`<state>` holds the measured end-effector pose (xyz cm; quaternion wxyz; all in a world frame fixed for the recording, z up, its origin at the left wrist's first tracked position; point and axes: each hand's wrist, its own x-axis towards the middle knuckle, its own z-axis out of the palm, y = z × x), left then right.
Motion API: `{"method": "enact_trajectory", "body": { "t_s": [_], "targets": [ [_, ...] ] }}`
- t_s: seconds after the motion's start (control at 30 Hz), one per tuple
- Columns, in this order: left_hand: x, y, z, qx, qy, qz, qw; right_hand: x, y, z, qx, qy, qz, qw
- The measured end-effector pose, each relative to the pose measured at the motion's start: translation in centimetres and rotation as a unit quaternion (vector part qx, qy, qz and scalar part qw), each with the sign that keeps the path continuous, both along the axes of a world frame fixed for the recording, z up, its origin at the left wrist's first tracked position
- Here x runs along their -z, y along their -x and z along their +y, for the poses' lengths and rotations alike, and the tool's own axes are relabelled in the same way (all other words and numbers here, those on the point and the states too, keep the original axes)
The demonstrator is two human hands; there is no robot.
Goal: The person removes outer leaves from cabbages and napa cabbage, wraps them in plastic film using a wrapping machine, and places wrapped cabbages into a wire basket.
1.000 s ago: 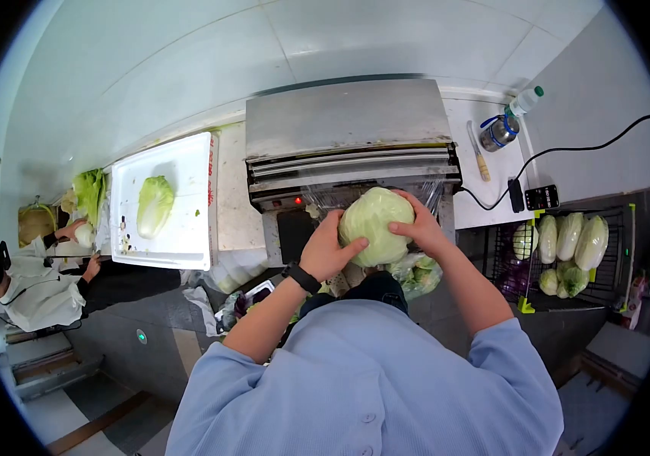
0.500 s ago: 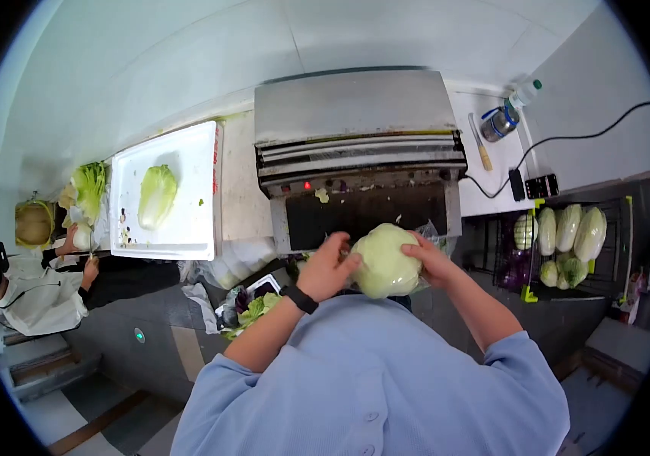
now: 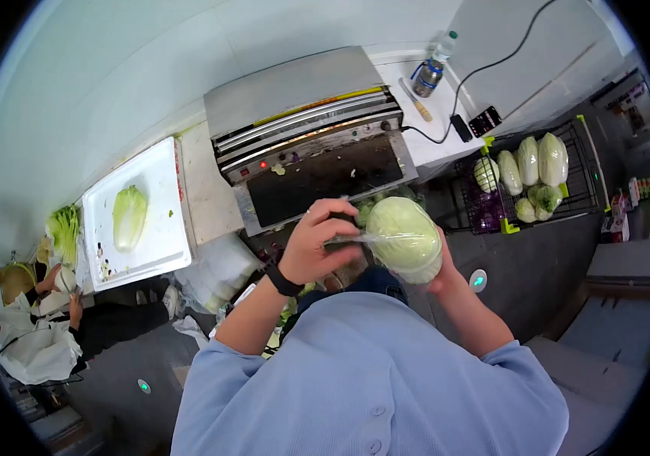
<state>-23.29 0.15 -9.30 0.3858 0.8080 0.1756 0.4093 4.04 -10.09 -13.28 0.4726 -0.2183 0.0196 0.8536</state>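
Note:
In front of my waist is a round pale-green cabbage (image 3: pixel 405 237) wrapped in clear plastic film. My right hand (image 3: pixel 442 266) holds it from the right side and underneath, its fingers partly hidden behind it. To the left of the cabbage is my left hand (image 3: pixel 319 242), with a dark band at the wrist. A twisted strip of the plastic film (image 3: pixel 361 239) stretches from the cabbage to the fingers of this hand, which grip its end. Beyond both hands is a wrapping machine (image 3: pixel 313 121) with a red light and a dark plate (image 3: pixel 325 182) dotted with leaf scraps.
A white tray (image 3: pixel 180 254) at left bears a Chinese cabbage (image 3: pixel 129 218). Farther left, a co-worker (image 3: pixel 36 346) handles vegetables. At right, a wire basket (image 3: pixel 585 171) holds wrapped vegetables. A knife (image 3: pixel 416 102), a steel flask (image 3: pixel 428 78), a bottle (image 3: pixel 444 47) and a phone (image 3: pixel 485 121) lie or stand nearby.
My view has turned to the right. The cabbage has been turned and tilted in my right hand. My left hand has come away from it, drawing out a strip of film.

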Motion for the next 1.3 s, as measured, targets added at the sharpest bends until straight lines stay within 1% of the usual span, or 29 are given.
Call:
{"method": "enact_trajectory", "body": {
  "t_s": [0.1, 0.13, 0.17, 0.23, 0.27, 0.37, 0.4, 0.5, 0.53, 0.57, 0.7, 0.73, 0.8, 0.83, 0.87, 0.9, 0.93, 0.97, 1.0, 1.03, 1.07, 1.1, 1.13, 1.2, 1.23, 1.27, 1.3],
  "targets": [
    [-0.5, -2.3, -1.9, 0.029, 0.088, -0.072, 0.993, -0.1, -1.3, -3.0, 0.023, -0.019, 0.010, 1.000],
    [-1.2, -3.6, -2.9, 0.020, 0.116, -0.114, 0.987, 0.4, -1.9, -4.0, 0.026, -0.020, 0.010, 0.999],
    [-1.4, -4.5, -3.4, 0.025, 0.119, -0.118, 0.986, 0.6, -2.7, -5.2, 0.030, -0.020, 0.011, 0.999],
    [-1.5, -6.7, -4.7, 0.036, 0.126, -0.126, 0.983, 0.6, -4.0, -7.7, 0.045, -0.003, -0.034, 0.998],
    [-1.6, -7.9, -6.1, 0.013, 0.199, -0.121, 0.972, 0.6, -4.6, -9.1, 0.053, 0.007, -0.056, 0.997],
    [-1.2, -12.4, -10.0, -0.042, 0.263, -0.077, 0.961, -1.6, -6.6, -13.8, 0.073, 0.029, -0.064, 0.995],
    [-0.8, -14.2, -11.5, -0.047, 0.284, -0.080, 0.954, -1.2, -7.6, -15.4, 0.089, 0.036, -0.039, 0.995],
    [1.4, -18.5, -15.7, -0.028, 0.317, -0.082, 0.945, -0.2, -10.1, -19.6, 0.098, 0.018, -0.095, 0.990],
    [2.1, -19.5, -17.1, -0.021, 0.352, -0.077, 0.932, -0.2, -10.7, -20.7, 0.106, 0.018, -0.089, 0.990],
    [3.5, -20.8, -18.6, -0.011, 0.382, -0.111, 0.917, -0.2, -11.3, -21.7, 0.112, 0.017, -0.084, 0.990],
    [2.1, -24.3, -22.8, -0.036, 0.348, -0.126, 0.928, 0.3, -13.4, -24.7, 0.120, 0.007, -0.078, 0.990],
    [1.9, -25.0, -23.3, -0.044, 0.339, -0.132, 0.930, 0.3, -13.7, -25.5, 0.128, -0.006, -0.044, 0.991],
    [4.1, -25.7, -22.5, -0.016, 0.362, -0.062, 0.930, -0.4, -14.3, -26.3, 0.143, -0.039, 0.021, 0.989],
    [4.3, -26.0, -21.6, -0.002, 0.370, -0.028, 0.929, -0.3, -14.7, -26.4, 0.146, -0.045, 0.047, 0.987],
    [4.5, -26.0, -20.8, -0.012, 0.375, 0.001, 0.927, 0.2, -14.9, -26.5, 0.148, -0.050, 0.073, 0.985],
    [4.0, -26.3, -20.0, -0.048, 0.381, -0.015, 0.923, -0.3, -14.9, -26.5, 0.150, -0.055, 0.099, 0.982],
    [3.4, -25.8, -19.9, -0.115, 0.274, -0.015, 0.955, -1.0, -14.8, -26.5, 0.161, -0.063, 0.070, 0.983],
    [2.8, -25.4, -19.9, -0.178, 0.160, -0.016, 0.971, -1.8, -14.8, -26.4, 0.174, -0.073, 0.040, 0.981],
    [-0.7, -25.4, -21.3, -0.180, 0.088, -0.057, 0.978, -2.5, -14.8, -26.4, 0.189, -0.080, 0.010, 0.979],
    [-3.9, -25.1, -23.1, -0.147, 0.046, -0.044, 0.987, -2.1, -15.0, -26.4, 0.190, -0.092, -0.028, 0.977],
    [-6.1, -25.2, -24.3, -0.087, -0.018, -0.017, 0.996, -1.5, -15.2, -26.3, 0.188, -0.100, -0.066, 0.975],
    [-7.1, -25.5, -25.3, -0.028, -0.081, 0.010, 0.996, -1.3, -15.3, -26.3, 0.184, -0.110, -0.105, 0.971],
    [-7.0, -26.0, -25.8, -0.023, -0.079, 0.010, 0.997, -1.6, -15.1, -26.3, 0.185, -0.106, -0.154, 0.965],
    [-7.0, -27.0, -25.7, -0.009, -0.083, 0.009, 0.996, -1.8, -15.1, -26.1, 0.198, -0.119, -0.167, 0.959],
    [-7.0, -27.3, -25.3, 0.046, 0.037, -0.007, 0.998, -1.8, -15.1, -26.1, 0.207, -0.124, -0.173, 0.955],
    [-6.7, -27.5, -24.8, 0.099, 0.161, -0.023, 0.982, -1.9, -15.4, -26.5, 0.202, -0.133, -0.143, 0.960],
    [-6.3, -27.6, -24.5, 0.146, 0.286, -0.040, 0.946, -1.8, -15.5, -26.8, 0.194, -0.150, -0.115, 0.963]
  ]
}}
